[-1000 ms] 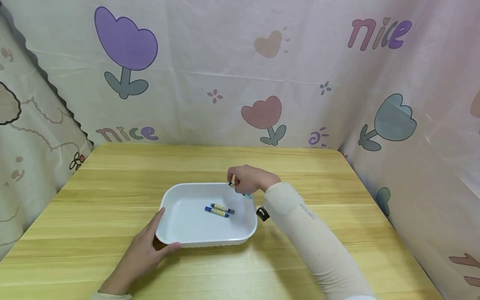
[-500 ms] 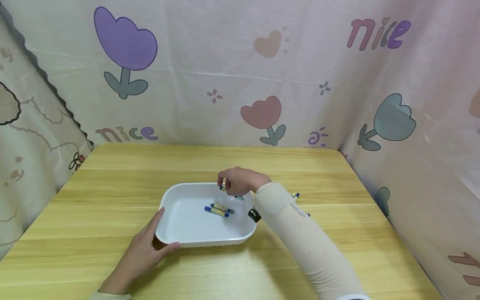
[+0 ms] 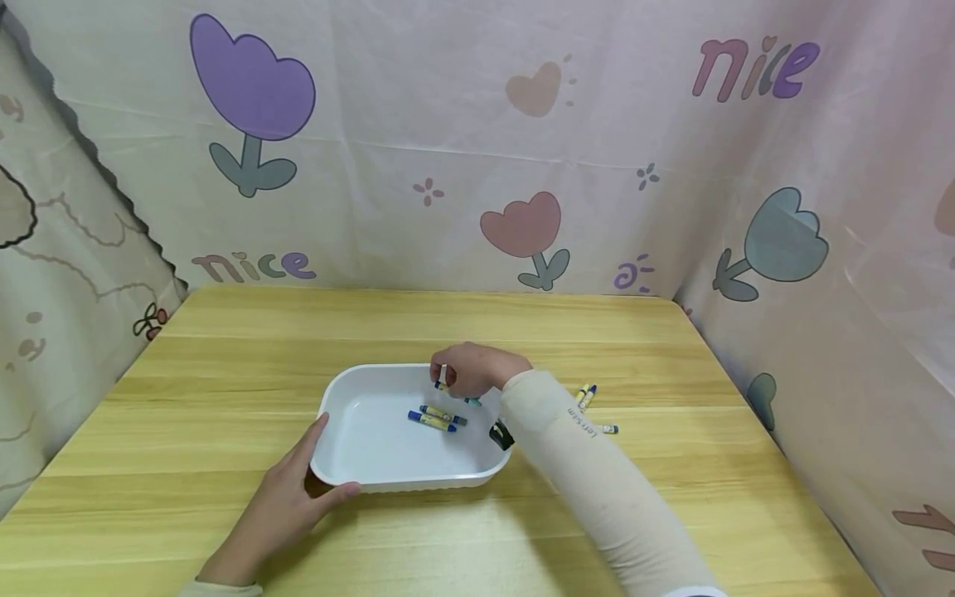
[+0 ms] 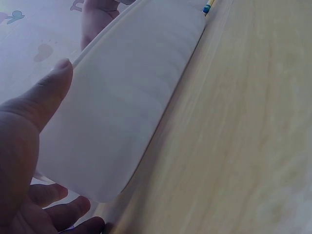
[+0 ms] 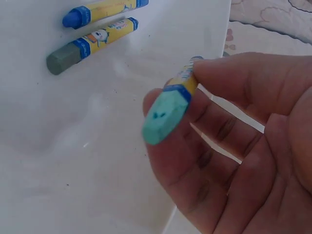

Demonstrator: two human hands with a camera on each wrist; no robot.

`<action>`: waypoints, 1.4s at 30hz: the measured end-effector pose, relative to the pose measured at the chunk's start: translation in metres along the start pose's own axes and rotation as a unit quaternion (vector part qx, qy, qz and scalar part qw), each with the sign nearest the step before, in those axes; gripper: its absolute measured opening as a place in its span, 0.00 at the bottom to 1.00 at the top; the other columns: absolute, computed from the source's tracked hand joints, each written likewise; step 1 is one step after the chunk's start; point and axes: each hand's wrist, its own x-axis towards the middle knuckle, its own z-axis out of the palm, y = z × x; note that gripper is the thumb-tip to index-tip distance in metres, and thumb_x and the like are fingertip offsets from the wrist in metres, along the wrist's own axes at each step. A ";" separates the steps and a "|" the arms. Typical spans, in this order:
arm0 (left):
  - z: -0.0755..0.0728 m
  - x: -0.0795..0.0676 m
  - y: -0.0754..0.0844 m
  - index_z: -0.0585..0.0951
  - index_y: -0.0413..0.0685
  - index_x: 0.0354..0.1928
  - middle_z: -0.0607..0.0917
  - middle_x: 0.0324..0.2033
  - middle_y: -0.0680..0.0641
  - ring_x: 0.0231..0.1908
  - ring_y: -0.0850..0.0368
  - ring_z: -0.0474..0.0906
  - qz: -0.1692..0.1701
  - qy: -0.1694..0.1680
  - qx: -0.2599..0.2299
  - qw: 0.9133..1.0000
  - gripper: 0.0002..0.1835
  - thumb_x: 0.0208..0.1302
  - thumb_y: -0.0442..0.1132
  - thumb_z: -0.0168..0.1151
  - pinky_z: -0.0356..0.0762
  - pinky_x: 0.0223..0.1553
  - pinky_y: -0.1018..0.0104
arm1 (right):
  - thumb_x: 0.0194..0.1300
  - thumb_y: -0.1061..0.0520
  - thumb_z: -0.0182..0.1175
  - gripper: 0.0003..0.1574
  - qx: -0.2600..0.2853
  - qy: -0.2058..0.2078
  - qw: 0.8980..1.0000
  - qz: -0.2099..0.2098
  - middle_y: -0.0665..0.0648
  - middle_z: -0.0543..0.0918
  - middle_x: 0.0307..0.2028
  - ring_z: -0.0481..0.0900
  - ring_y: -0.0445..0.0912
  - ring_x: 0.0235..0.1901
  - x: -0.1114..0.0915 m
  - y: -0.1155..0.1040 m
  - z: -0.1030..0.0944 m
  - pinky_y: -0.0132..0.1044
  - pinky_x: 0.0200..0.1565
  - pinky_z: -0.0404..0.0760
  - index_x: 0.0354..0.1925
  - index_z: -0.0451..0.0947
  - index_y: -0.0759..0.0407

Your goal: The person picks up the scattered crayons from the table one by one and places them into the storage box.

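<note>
A white plastic tray (image 3: 373, 452) stands on the wooden table. My left hand (image 3: 287, 481) grips its near left corner, thumb along the front wall and fingers at the left side. Over the tray's back right part, my right hand (image 3: 472, 369) pinches a mint-green crayon (image 5: 168, 112) between thumb and fingers, its coloured end pointing down and away from the palm. Two crayons lie side by side on the tray floor: a blue crayon (image 5: 105, 10) and a grey crayon (image 5: 92, 46). Both have yellow wrappers with blue bands.
Right of the tray, several more crayons (image 3: 588, 396) lie on the table (image 3: 671, 497), partly hidden by the right sleeve (image 3: 589, 464). A black clip-like piece (image 3: 501, 434) sits at the right wrist. A printed curtain (image 3: 418, 108) hangs behind the table and along its sides.
My right hand has moved left and lower over the tray with the mint-green crayon, uncovering crayons on the table at right. My left hand stays at the tray's corner.
</note>
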 end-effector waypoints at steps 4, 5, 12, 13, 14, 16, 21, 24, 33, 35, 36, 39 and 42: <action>0.000 0.000 0.001 0.50 0.42 0.76 0.60 0.68 0.28 0.62 0.25 0.63 0.001 -0.001 -0.001 1.000 0.57 0.54 0.58 0.71 0.67 0.53 0.31 | 0.64 0.64 0.62 0.20 -0.004 -0.008 1.000 0.007 0.47 0.78 0.39 0.75 0.44 0.39 0.001 0.000 0.002 0.35 0.38 0.78 0.52 0.77 0.47; 0.000 0.000 0.002 0.50 0.42 0.76 0.60 0.68 0.28 0.62 0.25 0.63 0.001 -0.001 -0.001 1.000 0.57 0.54 0.58 0.71 0.67 0.53 0.30 | 0.64 0.64 0.62 0.21 -0.006 -0.009 1.000 0.009 0.47 0.78 0.39 0.75 0.44 0.39 0.002 0.000 0.002 0.35 0.38 0.78 0.52 0.77 0.47; 0.000 0.001 0.003 0.50 0.42 0.76 0.60 0.68 0.27 0.61 0.24 0.62 0.003 0.001 -0.001 1.000 0.57 0.54 0.58 0.71 0.66 0.53 0.30 | 0.66 0.63 0.59 0.20 -0.014 -0.006 1.000 0.020 0.46 0.78 0.40 0.75 0.45 0.40 0.000 0.001 0.000 0.36 0.39 0.76 0.54 0.77 0.46; 0.000 0.001 0.003 0.49 0.42 0.76 0.60 0.68 0.27 0.61 0.24 0.62 0.003 0.002 -0.002 1.000 0.57 0.53 0.58 0.71 0.66 0.53 0.30 | 0.66 0.63 0.59 0.20 -0.012 -0.005 1.000 0.021 0.46 0.78 0.41 0.75 0.45 0.40 -0.001 0.001 -0.001 0.36 0.39 0.76 0.54 0.77 0.46; 0.000 0.001 0.002 0.49 0.42 0.76 0.60 0.68 0.27 0.61 0.24 0.62 0.002 0.002 -0.003 1.000 0.57 0.53 0.58 0.71 0.65 0.53 0.30 | 0.66 0.62 0.60 0.20 -0.009 -0.003 1.000 0.023 0.46 0.78 0.41 0.75 0.45 0.41 -0.002 0.001 -0.002 0.37 0.40 0.76 0.54 0.77 0.46; 0.000 0.001 0.002 0.49 0.42 0.76 0.60 0.68 0.27 0.62 0.24 0.62 0.002 0.002 -0.004 1.000 0.57 0.53 0.57 0.71 0.65 0.54 0.30 | 0.66 0.61 0.61 0.20 -0.008 0.002 1.000 0.025 0.47 0.78 0.41 0.75 0.45 0.41 -0.004 0.002 -0.003 0.37 0.41 0.77 0.54 0.77 0.46; 0.000 0.001 0.002 0.50 0.42 0.76 0.60 0.68 0.27 0.62 0.24 0.62 0.003 0.001 -0.001 1.000 0.57 0.53 0.58 0.71 0.65 0.54 0.29 | 0.66 0.58 0.62 0.20 -0.009 0.011 1.000 0.015 0.48 0.78 0.42 0.76 0.45 0.41 -0.010 0.004 -0.012 0.38 0.42 0.77 0.56 0.76 0.48; -0.001 0.001 0.002 0.50 0.42 0.76 0.60 0.68 0.27 0.61 0.24 0.62 0.002 0.001 0.001 1.000 0.57 0.53 0.58 0.71 0.66 0.53 0.30 | 0.66 0.58 0.61 0.21 -0.004 0.015 1.000 0.009 0.49 0.79 0.42 0.77 0.45 0.41 -0.015 0.006 -0.016 0.38 0.42 0.78 0.57 0.76 0.49; -0.001 0.000 0.002 0.50 0.41 0.75 0.60 0.68 0.27 0.61 0.24 0.62 0.000 -0.002 0.001 1.000 0.57 0.53 0.58 0.71 0.66 0.52 0.29 | 0.67 0.56 0.60 0.20 0.004 0.038 0.999 0.006 0.50 0.79 0.41 0.77 0.46 0.41 -0.024 0.024 -0.027 0.40 0.43 0.78 0.58 0.75 0.53; -0.001 0.000 0.002 0.50 0.41 0.75 0.60 0.68 0.27 0.61 0.24 0.62 0.000 -0.004 0.000 1.000 0.57 0.54 0.58 0.71 0.66 0.53 0.30 | 0.67 0.55 0.60 0.20 0.005 0.051 0.999 0.004 0.51 0.79 0.41 0.77 0.46 0.41 -0.027 0.031 -0.031 0.41 0.44 0.78 0.57 0.75 0.54; -0.001 0.000 0.002 0.50 0.40 0.75 0.60 0.68 0.27 0.61 0.24 0.62 0.000 -0.004 0.000 1.000 0.57 0.54 0.58 0.71 0.66 0.53 0.30 | 0.68 0.55 0.60 0.19 0.006 0.058 0.998 0.003 0.51 0.79 0.40 0.77 0.46 0.40 -0.029 0.036 -0.033 0.41 0.44 0.78 0.56 0.75 0.54; -0.001 0.000 0.001 0.50 0.40 0.75 0.60 0.68 0.27 0.61 0.24 0.62 0.001 -0.004 0.000 1.000 0.57 0.53 0.58 0.71 0.66 0.52 0.30 | 0.67 0.55 0.60 0.18 0.018 0.077 0.997 0.004 0.53 0.80 0.41 0.77 0.47 0.40 -0.035 0.048 -0.039 0.43 0.45 0.77 0.55 0.75 0.55; -0.001 0.000 0.001 0.50 0.40 0.75 0.60 0.68 0.27 0.61 0.24 0.62 0.001 -0.004 0.000 1.000 0.57 0.54 0.58 0.71 0.67 0.53 0.30 | 0.68 0.55 0.60 0.17 0.026 0.093 0.995 0.011 0.55 0.80 0.41 0.77 0.48 0.41 -0.040 0.060 -0.043 0.44 0.46 0.77 0.54 0.75 0.57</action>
